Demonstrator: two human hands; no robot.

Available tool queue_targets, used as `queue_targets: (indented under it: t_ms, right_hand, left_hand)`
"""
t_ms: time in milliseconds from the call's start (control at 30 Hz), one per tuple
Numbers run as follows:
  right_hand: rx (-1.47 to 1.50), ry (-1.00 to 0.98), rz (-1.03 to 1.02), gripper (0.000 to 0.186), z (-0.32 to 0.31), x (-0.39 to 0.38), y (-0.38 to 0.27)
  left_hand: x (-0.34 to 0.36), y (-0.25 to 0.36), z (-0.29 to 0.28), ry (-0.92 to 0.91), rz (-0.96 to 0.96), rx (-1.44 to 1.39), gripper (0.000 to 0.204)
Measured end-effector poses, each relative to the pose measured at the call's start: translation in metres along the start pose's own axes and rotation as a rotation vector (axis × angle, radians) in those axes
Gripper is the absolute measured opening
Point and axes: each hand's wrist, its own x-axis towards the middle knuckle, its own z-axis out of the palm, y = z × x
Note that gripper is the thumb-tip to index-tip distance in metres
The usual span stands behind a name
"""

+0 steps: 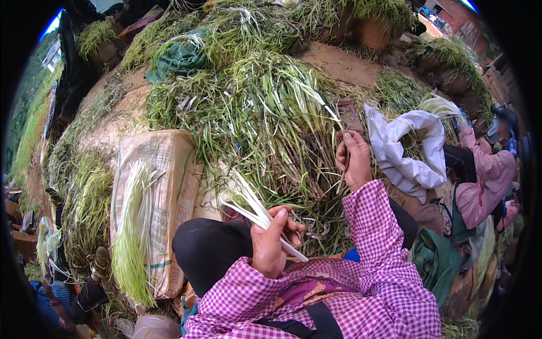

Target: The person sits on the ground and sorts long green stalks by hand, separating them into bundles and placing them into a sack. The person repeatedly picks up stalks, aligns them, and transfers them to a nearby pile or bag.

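My left hand [272, 240] is closed round a few peeled white chive stalks [248, 195], which slant up to the left and poke out below the fingers. To the right and farther forward, my right hand [354, 157] pinches a green chive stalk [319, 97] by its pale end, beside a big heap of unsorted chives [265, 113] with brown, dirty ends. A neat bundle of cleaned white and yellow-green chives [134, 231] lies to my left on a flattened woven sack [178, 169]. My knees are under my forearms.
A white plastic sack [387, 150] stands to the right of the heap, with a green bag [435, 260] nearer me. Another person [485, 175] in a pink checked sleeve sits at the right. More chive piles [87, 198] and a dark green bag [179, 56] lie around.
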Motion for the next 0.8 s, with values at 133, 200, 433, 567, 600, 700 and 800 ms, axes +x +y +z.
queue_targets:
  t_ms: [133, 200, 433, 567, 600, 700, 800]
  right_hand:
    - [0.141, -0.136, -0.18, 0.024, -0.013, -0.027, -0.014]
    - [0.172, -0.096, 0.039, 0.028, -0.009, -0.034, -0.019]
    - [0.184, -0.148, -0.386, 0.031, -0.027, -0.078, -0.045]
    - [0.204, -0.244, -0.021, 0.03, -0.038, -0.086, -0.016]
    - [0.223, -0.342, -0.001, 0.029, -0.041, -0.097, -0.005]
    - [-0.048, -0.262, 0.242, 0.022, -0.044, -0.12, 0.027]
    - [-0.145, -0.368, 0.313, 0.017, -0.045, -0.141, 0.048]
  left_hand:
    - [0.002, -0.004, 0.001, 0.022, -0.007, 0.055, 0.019]
    - [0.003, -0.006, 0.001, 0.03, -0.021, 0.061, 0.018]
    - [0.008, -0.013, -0.001, 0.037, -0.016, 0.092, 0.018]
    - [0.012, -0.016, -0.001, 0.039, -0.005, 0.103, 0.021]
    - [0.011, -0.017, -0.001, 0.044, -0.006, 0.108, 0.021]
    - [0.014, -0.016, -0.001, 0.062, 0.004, 0.18, 0.022]
    - [0.015, -0.014, -0.001, 0.039, 0.03, 0.226, 0.024]
